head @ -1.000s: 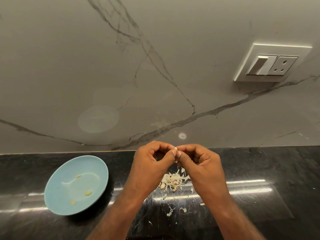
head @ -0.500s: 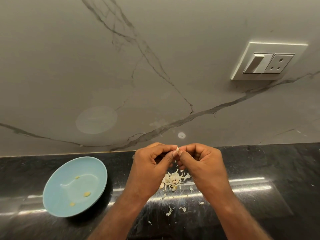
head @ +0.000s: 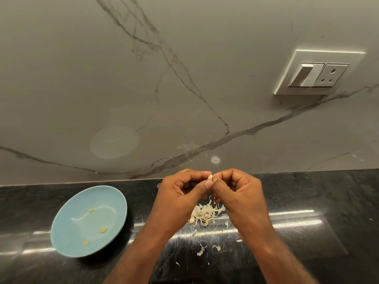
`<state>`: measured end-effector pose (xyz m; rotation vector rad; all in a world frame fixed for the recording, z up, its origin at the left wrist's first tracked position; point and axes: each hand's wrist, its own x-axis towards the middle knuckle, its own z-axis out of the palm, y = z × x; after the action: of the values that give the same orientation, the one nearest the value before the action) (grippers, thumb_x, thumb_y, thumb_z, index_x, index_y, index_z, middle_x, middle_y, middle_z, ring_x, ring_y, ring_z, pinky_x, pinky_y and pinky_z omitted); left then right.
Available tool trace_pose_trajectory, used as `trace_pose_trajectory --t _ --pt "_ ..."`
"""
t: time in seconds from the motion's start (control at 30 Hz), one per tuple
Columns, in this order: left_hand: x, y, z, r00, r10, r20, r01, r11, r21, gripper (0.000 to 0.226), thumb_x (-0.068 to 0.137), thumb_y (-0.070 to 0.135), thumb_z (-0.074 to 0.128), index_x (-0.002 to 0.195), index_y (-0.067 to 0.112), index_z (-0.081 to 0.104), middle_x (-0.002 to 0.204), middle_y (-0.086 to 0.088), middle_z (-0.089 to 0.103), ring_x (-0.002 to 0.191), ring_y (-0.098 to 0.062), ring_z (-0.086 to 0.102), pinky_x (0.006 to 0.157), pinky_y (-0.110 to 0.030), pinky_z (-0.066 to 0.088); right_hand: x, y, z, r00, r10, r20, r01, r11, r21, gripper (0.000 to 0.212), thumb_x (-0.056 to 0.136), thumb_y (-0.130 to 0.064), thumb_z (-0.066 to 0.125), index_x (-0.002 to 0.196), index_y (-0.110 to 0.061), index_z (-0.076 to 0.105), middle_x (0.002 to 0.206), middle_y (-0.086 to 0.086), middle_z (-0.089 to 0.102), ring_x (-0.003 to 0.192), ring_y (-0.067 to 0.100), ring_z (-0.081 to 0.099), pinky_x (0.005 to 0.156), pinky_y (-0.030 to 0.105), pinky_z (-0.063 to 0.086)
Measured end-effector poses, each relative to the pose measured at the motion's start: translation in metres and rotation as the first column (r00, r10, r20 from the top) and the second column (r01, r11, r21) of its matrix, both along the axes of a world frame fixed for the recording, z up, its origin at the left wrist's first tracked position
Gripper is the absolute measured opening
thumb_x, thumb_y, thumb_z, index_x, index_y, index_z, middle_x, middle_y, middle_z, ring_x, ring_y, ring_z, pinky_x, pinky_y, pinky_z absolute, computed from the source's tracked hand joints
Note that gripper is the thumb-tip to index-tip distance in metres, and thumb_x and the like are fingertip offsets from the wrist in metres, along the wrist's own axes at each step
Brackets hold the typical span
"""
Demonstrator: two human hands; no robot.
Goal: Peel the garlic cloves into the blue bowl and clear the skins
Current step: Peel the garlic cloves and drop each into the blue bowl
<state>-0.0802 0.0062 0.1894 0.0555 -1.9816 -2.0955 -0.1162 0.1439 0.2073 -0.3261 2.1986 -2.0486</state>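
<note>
The left hand [head: 176, 199] and right hand [head: 242, 198] have their grip clamped on one small pale garlic clove [head: 210, 177]; thumbnails should lift skin above the white papery skin pile [head: 205, 215].

One blue bowl [head: 67, 232], three peeled cloves [head: 103, 229], one held clove [head: 210, 177], one skin pile [head: 203, 215]

Head-worn; forward-down; seemingly close over hands [head: 180, 201] [head: 244, 199]

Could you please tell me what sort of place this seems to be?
Most likely a home kitchen: a polished black stone countertop, a marble-look backsplash carrying a switch-and-socket plate, and a garlic clove being peeled beside a blue bowl, above a pile of skins.
</note>
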Motion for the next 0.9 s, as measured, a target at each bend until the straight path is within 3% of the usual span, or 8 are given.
trace_pose_trajectory --t 0.13,0.3,0.5,0.73,0.9 --pt "-0.0002 0.0012 -0.0035 1.0 0.019 0.023 -0.02 0.996 0.088 0.023 0.078 0.018 0.071 0.1 0.012 0.074 0.085 -0.005 0.075 0.075 -0.013 0.07 0.067 -0.021 0.055 0.0012 -0.0006 0.0002 1.0 0.012 -0.01 -0.012 1.0 0.023 0.009 0.085 -0.011 0.074 0.077 -0.011 0.071 0.063 0.004 0.07 0.052 0.009 0.062 0.053 0.023 0.053" --pt "0.0 0.0006 -0.0055 1.0 0.003 0.015 -0.003 1.0 0.012 0.02 0.085 0.022 0.063 0.101 0.017 0.074 0.081 -0.003 0.074 0.072 -0.014 0.068 0.068 -0.022 0.055 -0.0014 -0.0015 -0.001 0.998 0.011 0.055 -0.009 1.0 -0.025 0.008 0.086 -0.008 0.073 0.078 -0.007 0.07 0.063 0.004 0.07 0.054 0.008 0.063 0.052 0.021 0.051" --pt "0.0014 0.0002 -0.0022 0.998 -0.05 0.048 0.046 0.996 0.077 0.025 0.08 0.025 0.066 0.101 0.014 0.074 0.081 -0.001 0.074 0.072 -0.01 0.068 0.069 -0.021 0.055 -0.0023 -0.0009 -0.003 0.995 0.026 0.092 -0.022 0.999 -0.044 0.009 0.086 -0.009 0.072 0.078 -0.005 0.07 0.063 0.007 0.069 0.052 0.012 0.061 0.052 0.024 0.05" --pt "-0.0007 -0.0003 -0.0066 0.994 -0.048 0.094 0.025 0.974 0.226 0.019 0.079 0.018 0.069 0.094 0.009 0.076 0.08 -0.009 0.073 0.071 -0.016 0.065 0.065 -0.022 0.054 -0.002 -0.0015 -0.0057 0.995 0.042 0.089 -0.041 0.999 -0.017 0.01 0.088 -0.004 0.068 0.078 -0.005 0.069 0.063 0.005 0.069 0.053 0.011 0.06 0.052 0.022 0.051" --pt "-0.0016 -0.0001 -0.0072 0.993 -0.047 0.111 0.016 0.966 0.259 0.019 0.093 0.006 0.058 0.105 0.008 0.072 0.078 -0.007 0.071 0.069 -0.015 0.063 0.064 -0.023 0.055 -0.0054 -0.0019 -0.0073 0.988 0.057 0.141 -0.045 0.995 -0.085 0.013 0.089 0.003 0.062 0.079 -0.002 0.068 0.062 0.004 0.067 0.052 0.011 0.057 0.05 0.022 0.049"
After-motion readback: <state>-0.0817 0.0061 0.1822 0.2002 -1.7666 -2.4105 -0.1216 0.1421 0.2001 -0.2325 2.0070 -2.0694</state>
